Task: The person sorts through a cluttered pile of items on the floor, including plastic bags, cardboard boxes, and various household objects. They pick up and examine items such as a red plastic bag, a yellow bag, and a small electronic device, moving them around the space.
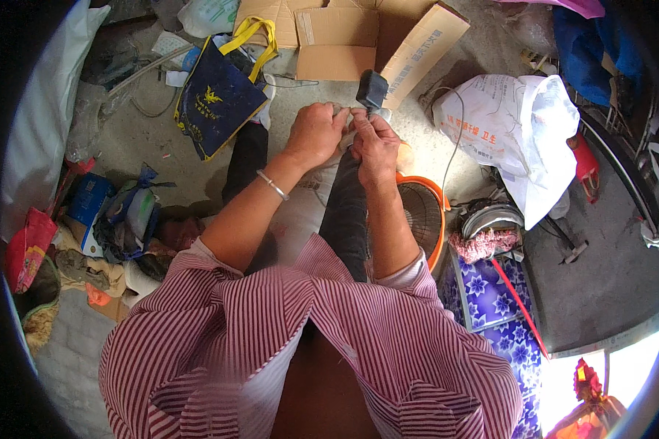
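My left hand (317,131), with a bangle on its wrist, is raised in front of me, thumb and fingertips pinched together. My right hand (378,144) meets it at the fingertips, its fingers curled. Whatever small thing lies between the fingertips is too small to tell. A black, block-shaped object (372,89) stands just beyond my right fingers; whether the hand holds it is unclear. Below the hands, a pale sack (302,203) lies between my legs. An orange-rimmed fan with a wire grille (422,217) is beside my right forearm.
Open cardboard boxes (338,61) lie ahead. A dark blue bag with yellow handles (219,96) stands at the left, near bundles and a blue box (89,206). At the right are a white plastic sack (486,120), a thin cable (461,131) and a blue flowered surface (486,291).
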Motion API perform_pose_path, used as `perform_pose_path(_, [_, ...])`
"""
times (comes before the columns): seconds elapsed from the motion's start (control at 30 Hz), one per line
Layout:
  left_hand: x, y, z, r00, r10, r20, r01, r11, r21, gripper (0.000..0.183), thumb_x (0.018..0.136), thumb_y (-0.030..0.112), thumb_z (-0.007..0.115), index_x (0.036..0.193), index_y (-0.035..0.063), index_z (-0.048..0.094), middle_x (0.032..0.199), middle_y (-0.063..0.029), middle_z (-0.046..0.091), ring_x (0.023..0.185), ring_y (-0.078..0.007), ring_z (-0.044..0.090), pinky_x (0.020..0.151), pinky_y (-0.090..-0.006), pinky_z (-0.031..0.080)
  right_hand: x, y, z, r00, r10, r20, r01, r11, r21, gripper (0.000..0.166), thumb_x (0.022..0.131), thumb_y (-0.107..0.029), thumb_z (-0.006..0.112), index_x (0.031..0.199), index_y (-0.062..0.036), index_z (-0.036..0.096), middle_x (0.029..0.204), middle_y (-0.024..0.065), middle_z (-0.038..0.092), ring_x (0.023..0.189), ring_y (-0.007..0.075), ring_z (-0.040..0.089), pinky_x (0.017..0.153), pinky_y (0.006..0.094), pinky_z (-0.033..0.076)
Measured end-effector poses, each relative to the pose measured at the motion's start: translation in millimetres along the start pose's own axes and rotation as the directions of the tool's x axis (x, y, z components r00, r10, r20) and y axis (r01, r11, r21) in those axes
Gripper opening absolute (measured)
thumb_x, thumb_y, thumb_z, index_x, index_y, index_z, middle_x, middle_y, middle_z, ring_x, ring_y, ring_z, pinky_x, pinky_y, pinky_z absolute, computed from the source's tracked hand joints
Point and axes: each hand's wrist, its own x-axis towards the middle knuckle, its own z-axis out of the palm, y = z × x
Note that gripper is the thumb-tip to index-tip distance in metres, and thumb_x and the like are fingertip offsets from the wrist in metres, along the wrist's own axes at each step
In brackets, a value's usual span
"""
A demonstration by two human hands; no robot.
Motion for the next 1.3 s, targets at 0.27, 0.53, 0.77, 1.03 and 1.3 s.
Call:
perform_pose_path(0.27, [-3.2,9.4,-9.7,0.991,-0.016,0.13,-0.029,0.94,0.339,0.024,0.08,0.022,0.052,0.074,-0.0003,0.057,0.075,-0.0212,0.058,0.075,-0.038,0.057,0.066,-0.0455,0.046,0.4,-0.8,3.0,0.999,0.036,0.001,-0.036,0.999,-0.021,0.008,0.079,-0.012,0.062,0.08,-0.0044,0.062,0.059,-0.0026,0.053,0.041,0.0034,0.037,0.036,0.019,0.028])
perform_pose_path(0.53, [3.2,-5.6,-7.0,0.992,-0.064,0.109,0.045,0.984,0.175,0.024,0.082,0.021,0.05,0.081,-0.0017,0.057,0.074,-0.0211,0.059,0.071,-0.0348,0.059,0.062,-0.0431,0.047,6.5,23.8,-7.5,0.993,0.116,-0.023,-0.117,0.987,-0.11,0.017,0.084,-0.011,0.05,0.093,-0.0028,0.061,0.065,-0.0017,0.054,0.042,0.0046,0.039,0.037,0.0193,0.031])
perform_pose_path(0.77, [9.1,-17.0,-4.8,0.934,-0.287,0.211,0.354,0.674,-0.649,0.024,0.09,0.019,0.042,0.101,-0.0013,0.05,0.072,-0.0074,0.057,0.044,-0.0078,0.049,0.038,-0.0184,0.036,2.1,30.2,7.2,0.958,0.224,0.179,-0.204,0.971,-0.122,0.035,0.091,-0.03,0.038,0.113,-0.0056,0.051,0.077,0.0008,0.056,0.052,0.0083,0.049,0.043,0.0187,0.039])
perform_pose_path(1.03, [24.0,-52.6,-9.9,0.976,-0.213,0.054,0.186,0.668,-0.721,0.033,0.086,0.033,0.05,0.107,0.007,0.052,0.086,-0.0019,0.057,0.072,-0.0066,0.052,0.052,-0.0212,0.04,31.4,72.9,-6.0,0.96,0.05,0.275,0.062,0.922,-0.383,0.025,0.089,-0.017,0.045,0.104,-0.0004,0.055,0.066,0.0026,0.054,0.051,0.0073,0.048,0.045,0.0209,0.039])
perform_pose_path(1.3, [104.7,-196.9,-24.5,0.917,0.021,-0.398,0.142,0.916,0.375,0.059,0.072,0.022,0.065,0.12,-0.0012,0.038,0.114,-0.0198,0.048,0.107,-0.032,0.045,0.09,-0.0392,0.036,34.7,84.0,-13.7,0.987,0.021,0.157,0.057,0.879,-0.473,0.022,0.089,-0.016,0.049,0.099,0.0004,0.058,0.06,-0.0009,0.05,0.048,0.005,0.043,0.044,0.0198,0.036])
